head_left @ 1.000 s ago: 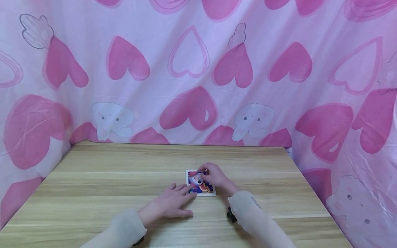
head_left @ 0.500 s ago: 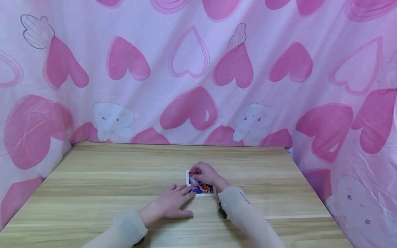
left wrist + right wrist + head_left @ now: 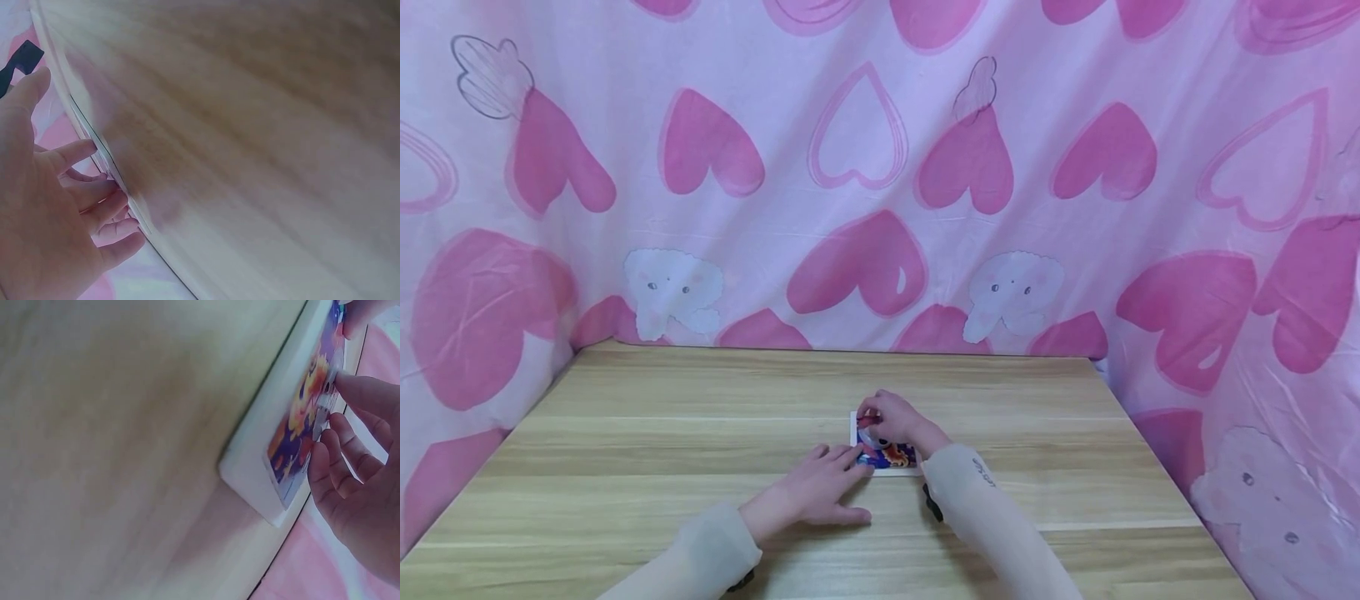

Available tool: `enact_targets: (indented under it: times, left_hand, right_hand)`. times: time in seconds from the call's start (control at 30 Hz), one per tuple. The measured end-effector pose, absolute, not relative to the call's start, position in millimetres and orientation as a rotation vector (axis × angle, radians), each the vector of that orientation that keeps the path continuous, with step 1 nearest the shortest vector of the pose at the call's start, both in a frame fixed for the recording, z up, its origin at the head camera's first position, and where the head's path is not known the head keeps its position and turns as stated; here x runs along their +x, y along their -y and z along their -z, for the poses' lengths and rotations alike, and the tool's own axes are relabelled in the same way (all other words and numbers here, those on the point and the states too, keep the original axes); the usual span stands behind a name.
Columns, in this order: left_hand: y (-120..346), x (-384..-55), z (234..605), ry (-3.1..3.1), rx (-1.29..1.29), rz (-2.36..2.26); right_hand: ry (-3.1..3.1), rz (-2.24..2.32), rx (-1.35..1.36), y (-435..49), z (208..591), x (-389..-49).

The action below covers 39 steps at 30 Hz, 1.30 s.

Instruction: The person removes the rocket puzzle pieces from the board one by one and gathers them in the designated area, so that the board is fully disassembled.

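Note:
A flat white-bordered board with a colourful picture lies on the table. Blue, orange and red show on it, plus a whitish shape near the right fingers. My left hand lies spread at its left side, fingertips over the picture's lower left and thumb on the bare wood. From above, my right hand reaches over the upper part, thumb and fingers bent down at the picture. In the right wrist view, my right fingers and thumb come right to the picture; I cannot tell whether they pinch a piece.
A pink curtain with hearts and rabbit faces hangs behind the table and along both sides. Dark straps show below both light sleeves. Bare wood surrounds the board.
My right hand has moved left across the top of the board, from its upper right toward its upper left. My left hand and the board stay nearly where they were.

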<state>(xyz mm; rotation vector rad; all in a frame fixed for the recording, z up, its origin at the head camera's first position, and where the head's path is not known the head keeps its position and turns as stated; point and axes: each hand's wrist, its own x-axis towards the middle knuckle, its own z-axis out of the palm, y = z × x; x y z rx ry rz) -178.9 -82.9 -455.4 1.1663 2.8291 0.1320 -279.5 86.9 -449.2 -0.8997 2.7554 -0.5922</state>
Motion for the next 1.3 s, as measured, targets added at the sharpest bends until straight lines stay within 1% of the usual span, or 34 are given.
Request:
enact_targets:
  times: [0.2,0.57,1.03,1.3]
  left_hand:
    - [81.6,-180.2,454.3,-2.833,1.181,-0.121]
    - [80.3,-181.2,453.8,-2.82,1.166,-0.123]
    - [79.9,-180.8,451.4,-2.822,1.165,-0.119]
    - [79.0,-181.0,451.5,-2.815,1.155,-0.135]
  right_hand:
    - [-2.744,0.537,-0.848,-84.2,445.5,-280.3]
    - [-2.763,0.407,-0.852,-80.6,440.3,-280.5]
    - [-2.727,0.453,-0.749,-79.3,439.0,-282.1]
    - [-2.7,0.485,-0.733,-80.1,439.3,-280.4]
